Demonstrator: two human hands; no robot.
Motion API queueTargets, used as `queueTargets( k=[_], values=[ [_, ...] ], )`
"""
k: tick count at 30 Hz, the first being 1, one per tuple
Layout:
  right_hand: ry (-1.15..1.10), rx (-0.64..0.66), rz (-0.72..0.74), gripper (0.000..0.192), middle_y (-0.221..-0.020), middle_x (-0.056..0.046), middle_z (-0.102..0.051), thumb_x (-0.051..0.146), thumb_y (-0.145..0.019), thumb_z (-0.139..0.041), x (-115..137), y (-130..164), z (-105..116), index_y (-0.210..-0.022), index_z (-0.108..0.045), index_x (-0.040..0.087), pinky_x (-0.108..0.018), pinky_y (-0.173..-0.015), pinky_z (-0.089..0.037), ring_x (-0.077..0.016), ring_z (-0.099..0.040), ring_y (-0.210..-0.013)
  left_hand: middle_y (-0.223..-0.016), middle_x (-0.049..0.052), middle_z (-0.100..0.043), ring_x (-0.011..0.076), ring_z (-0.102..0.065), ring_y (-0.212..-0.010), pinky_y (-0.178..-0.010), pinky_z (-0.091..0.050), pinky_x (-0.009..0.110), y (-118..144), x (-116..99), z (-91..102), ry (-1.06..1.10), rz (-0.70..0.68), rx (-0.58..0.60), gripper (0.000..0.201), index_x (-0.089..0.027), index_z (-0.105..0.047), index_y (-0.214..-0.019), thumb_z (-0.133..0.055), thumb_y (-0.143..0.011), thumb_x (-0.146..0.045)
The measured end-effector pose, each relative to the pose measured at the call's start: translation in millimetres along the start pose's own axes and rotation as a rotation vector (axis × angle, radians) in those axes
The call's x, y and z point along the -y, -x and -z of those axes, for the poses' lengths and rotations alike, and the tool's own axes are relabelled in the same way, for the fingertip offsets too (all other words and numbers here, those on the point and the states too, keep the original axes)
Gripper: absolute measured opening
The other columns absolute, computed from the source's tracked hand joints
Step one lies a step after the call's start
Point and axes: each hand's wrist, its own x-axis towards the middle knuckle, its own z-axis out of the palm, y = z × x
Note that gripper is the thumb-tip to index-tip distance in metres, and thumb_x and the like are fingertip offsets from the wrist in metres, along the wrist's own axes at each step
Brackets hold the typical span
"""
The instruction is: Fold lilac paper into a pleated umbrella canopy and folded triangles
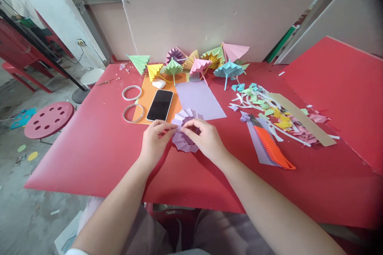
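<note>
Both hands meet over a pleated lilac paper rosette [186, 129] near the front middle of the red table [98, 147]. Left hand [154, 140] pinches the rosette's left edge, fingers closed on the folds; right hand [206, 138] grips its right side, thumb and fingers clamped on the pleats. The rosette is matte paper, accordion-folded into a round fan with a jagged rim. Just behind it lies a flat lilac sheet [201, 99], and beside that a glossy black phone [160, 104] on an orange sheet [149, 91]. Two thin metal rings [132, 102] lie left of the phone. To the right, an orange plastic cutter [271, 148], a cardboard strip [302, 118] and a loose heap of coloured paper scraps [269, 107]. Folded paper umbrellas [203, 61] line the far edge. Bare table surface at front left and along the near edge; a round red stool [49, 118] stands off the left side.
</note>
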Motion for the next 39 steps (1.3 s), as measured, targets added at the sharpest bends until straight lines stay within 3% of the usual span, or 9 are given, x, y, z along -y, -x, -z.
queueTargets(
  k=[6, 13, 21, 39],
  values=[
    [0.043, -0.036, 0.056, 0.008, -0.074, -0.001, -0.066, 0.030, -0.077, -0.059, -2.1, 2.2, -2.7, -0.077, -0.063, 0.023, -0.027, -0.062, -0.046, -0.0147, -0.058, -0.064, -0.085, 0.000, -0.058, 0.0118, -0.057, -0.069, -0.063, -0.047, 0.024, 0.2, -1.6, -0.3, -0.034, 0.017, 0.000, 0.010, -0.026, -0.072, -0.077, -0.063, -0.073, -0.023],
    [0.087, -0.069, 0.196, 0.012, -0.081, -0.003, -0.070, 0.026, -0.081, -0.058, -7.1, 4.9, -6.3, -0.082, -0.070, 0.023, -0.028, -0.068, -0.048, -0.0175, -0.063, -0.075, -0.086, 0.001, -0.061, 0.0144, -0.059, -0.078, -0.069, -0.048, 0.025, -0.1, 0.9, -0.2, -0.035, -0.020, 0.023, 0.012, -0.026, -0.072, -0.080, -0.062, -0.075, -0.025],
    [0.107, -0.082, 0.195, 0.013, -0.083, -0.003, -0.070, 0.027, -0.081, -0.059, -8.0, 5.2, -8.1, -0.086, -0.071, 0.025, -0.029, -0.068, -0.050, -0.0174, -0.064, -0.075, -0.082, 0.001, -0.061, 0.0139, -0.059, -0.075, -0.069, -0.047, 0.025, 0.8, -1.0, -0.8, -0.005, -0.015, 0.043, 0.010, -0.024, -0.072, -0.079, -0.062, -0.075, -0.024],
    [0.215, -0.088, 0.280, 0.013, -0.078, -0.002, -0.066, 0.020, -0.082, -0.055, -13.2, 4.7, -9.4, -0.076, -0.066, 0.023, -0.026, -0.063, -0.048, -0.0161, -0.063, -0.073, -0.084, 0.001, -0.063, 0.0138, -0.059, -0.075, -0.068, -0.048, 0.025, 0.2, 2.3, -1.1, -0.042, 0.007, 0.061, 0.010, -0.023, -0.070, -0.079, -0.062, -0.075, -0.025]
  ],
)
